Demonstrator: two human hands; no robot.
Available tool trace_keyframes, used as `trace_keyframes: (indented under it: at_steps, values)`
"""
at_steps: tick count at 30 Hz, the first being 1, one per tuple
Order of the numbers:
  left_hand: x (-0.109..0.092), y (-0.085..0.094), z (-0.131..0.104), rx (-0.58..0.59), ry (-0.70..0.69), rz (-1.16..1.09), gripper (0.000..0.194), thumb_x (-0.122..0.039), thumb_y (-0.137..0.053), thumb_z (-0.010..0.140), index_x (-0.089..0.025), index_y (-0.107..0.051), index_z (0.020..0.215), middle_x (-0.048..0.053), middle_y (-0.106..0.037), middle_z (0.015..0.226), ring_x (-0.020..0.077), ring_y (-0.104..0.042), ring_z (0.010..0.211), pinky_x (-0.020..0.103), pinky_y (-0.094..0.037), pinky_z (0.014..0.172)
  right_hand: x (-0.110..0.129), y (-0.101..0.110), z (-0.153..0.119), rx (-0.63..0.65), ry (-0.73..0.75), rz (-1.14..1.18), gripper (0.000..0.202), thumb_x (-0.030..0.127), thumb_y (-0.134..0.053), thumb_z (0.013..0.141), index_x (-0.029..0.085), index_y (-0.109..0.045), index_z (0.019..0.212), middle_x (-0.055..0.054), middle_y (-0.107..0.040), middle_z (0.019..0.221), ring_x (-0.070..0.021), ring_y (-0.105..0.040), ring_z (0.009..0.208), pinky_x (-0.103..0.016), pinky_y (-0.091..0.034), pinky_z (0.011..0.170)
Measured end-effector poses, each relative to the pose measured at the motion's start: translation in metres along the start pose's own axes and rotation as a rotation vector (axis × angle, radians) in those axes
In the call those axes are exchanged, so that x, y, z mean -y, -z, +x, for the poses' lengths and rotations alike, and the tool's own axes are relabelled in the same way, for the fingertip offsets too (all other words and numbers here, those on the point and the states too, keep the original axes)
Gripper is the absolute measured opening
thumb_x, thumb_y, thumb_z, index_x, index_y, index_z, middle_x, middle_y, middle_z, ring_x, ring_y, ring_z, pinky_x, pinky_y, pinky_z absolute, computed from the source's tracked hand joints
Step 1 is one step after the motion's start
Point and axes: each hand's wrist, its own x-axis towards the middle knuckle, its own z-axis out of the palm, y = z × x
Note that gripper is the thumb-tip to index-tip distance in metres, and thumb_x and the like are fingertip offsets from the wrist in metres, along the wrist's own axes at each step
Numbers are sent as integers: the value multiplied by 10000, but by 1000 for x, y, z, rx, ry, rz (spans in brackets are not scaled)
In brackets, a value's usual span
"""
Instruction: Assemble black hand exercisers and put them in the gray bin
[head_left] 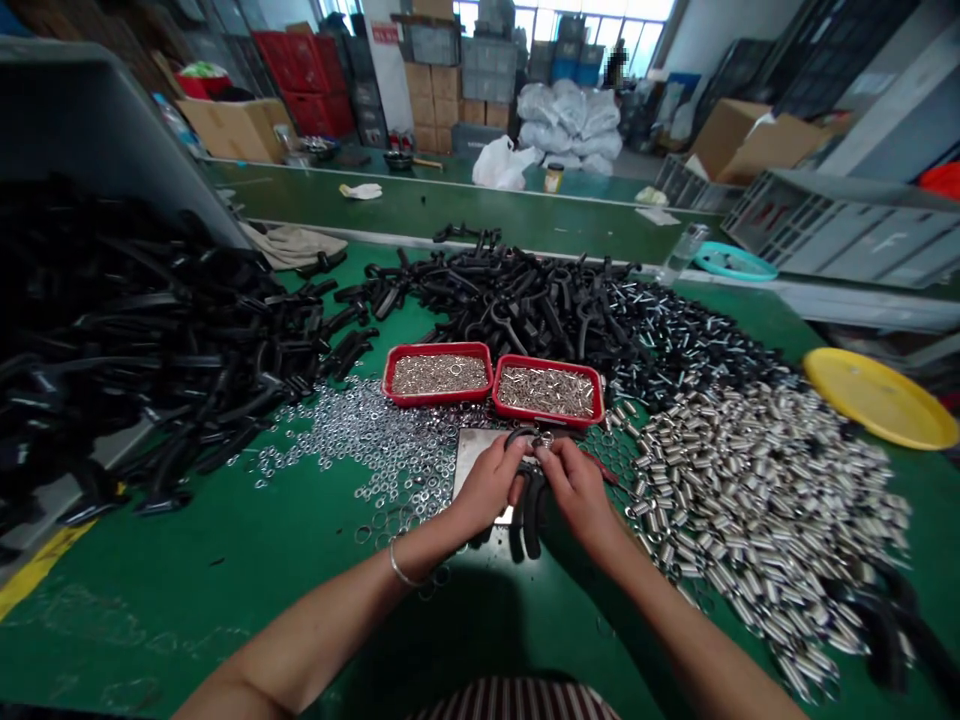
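Both my hands meet over a metal plate (470,456) on the green table. My left hand (491,482) has its fingers closed on a black curved handle part (532,515), whose two arms hang down toward me. From the other side my right hand (576,487) pinches the top of the same part, where a small shiny metal piece (543,439) shows between the fingertips. Just beyond the hands stand two red trays, the left one (439,401) with tiny metal pieces and the right one (547,415) with small pins.
Metal rings (352,430) lie scattered left of the plate, silver springs (757,490) are heaped at right. Black parts (517,300) pile up behind the trays and at far left. A yellow lid (881,400) and grey crate (855,225) stand at right.
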Motion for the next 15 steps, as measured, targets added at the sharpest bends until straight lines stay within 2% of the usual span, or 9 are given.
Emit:
trace_keyframes:
  at_steps: [2, 6, 8, 11, 13, 15]
  values:
    - [-2, 0, 1, -35, -30, 32, 435, -604, -365, 975, -208, -545, 994, -57, -458, 503, 140, -458, 423, 249, -340, 452, 2, 3, 1, -7, -13, 10, 291, 459, -440, 993, 228, -534, 842, 10, -578, 719, -172, -556, 670, -276, -386, 641]
    - [-6, 9, -2, -66, -104, 204, 423, -572, -378, 979, -222, -573, 1116, 0, -582, 637, 195, -571, 564, 294, -409, 568, 7, 10, 2, 81, -3, 21, 291, 468, -449, 998, 238, -536, 842, 11, -607, 745, -169, -556, 672, -274, -390, 648]
    - [-7, 18, -5, -24, -118, 314, 438, -568, -382, 978, -220, -564, 1171, 17, -606, 658, 222, -606, 623, 308, -422, 610, 9, 13, 1, 130, 12, 23, 283, 464, -450, 998, 239, -553, 860, 5, -620, 778, -175, -565, 714, -276, -404, 678]
    - [-7, 32, -11, 76, -145, 572, 529, -641, -484, 909, -187, -567, 1168, 87, -674, 795, 286, -654, 748, 334, -430, 651, 17, 14, -1, 277, 28, 89, 263, 445, -459, 992, 233, -610, 957, -17, -655, 887, -192, -590, 826, -286, -439, 760]
    - [-7, 38, -18, 157, -164, 744, 627, -707, -538, 845, -165, -570, 1158, 137, -694, 881, 330, -667, 803, 352, -435, 663, 25, 14, -6, 374, -5, 145, 270, 430, -464, 988, 221, -634, 988, -28, -663, 926, -195, -595, 859, -291, -454, 790]
    - [-8, 42, -26, 217, -175, 839, 682, -748, -544, 814, -160, -569, 1159, 153, -697, 894, 342, -675, 805, 357, -440, 666, 34, 15, -10, 416, -41, 179, 270, 422, -474, 981, 216, -650, 974, -30, -668, 919, -194, -597, 856, -292, -464, 791]
